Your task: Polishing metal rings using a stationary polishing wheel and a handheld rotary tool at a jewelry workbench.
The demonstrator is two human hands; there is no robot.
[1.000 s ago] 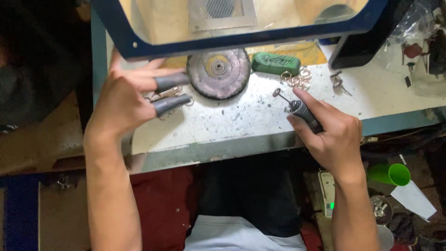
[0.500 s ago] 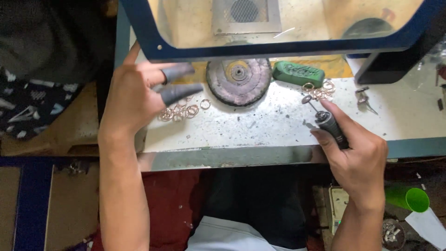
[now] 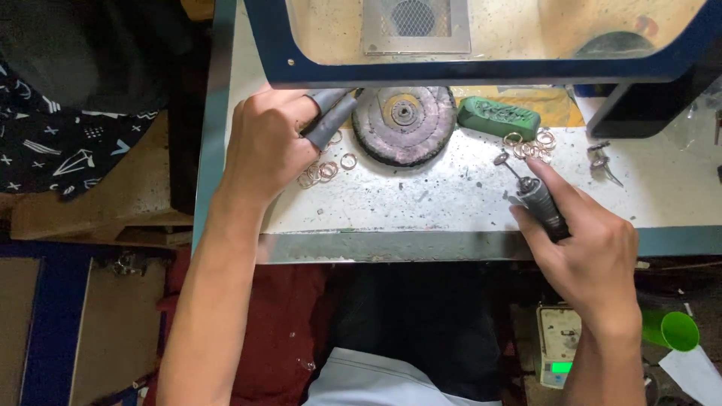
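My left hand (image 3: 271, 143) hovers over a small pile of metal rings (image 3: 325, 169) on the white bench (image 3: 421, 199). Two of its fingertips wear grey rubber covers (image 3: 329, 116) and reach toward the round buffing wheel (image 3: 404, 124). Whether it pinches a ring I cannot tell. My right hand (image 3: 590, 252) grips a dark rotary handpiece (image 3: 538, 203) like a pen. The tool's small tip points up-left toward a second cluster of rings (image 3: 529, 144).
A green bar of polishing compound (image 3: 498, 116) lies right of the wheel. A blue-framed dust box with a mesh vent (image 3: 481, 71) overhangs the bench's back. A green cup (image 3: 669, 329) and a small scale with a lit display (image 3: 558, 342) sit lower right.
The view shifted left. My left hand dropped down onto the ring pile beside the wheel. My right hand with the handpiece stayed near the right-hand rings.
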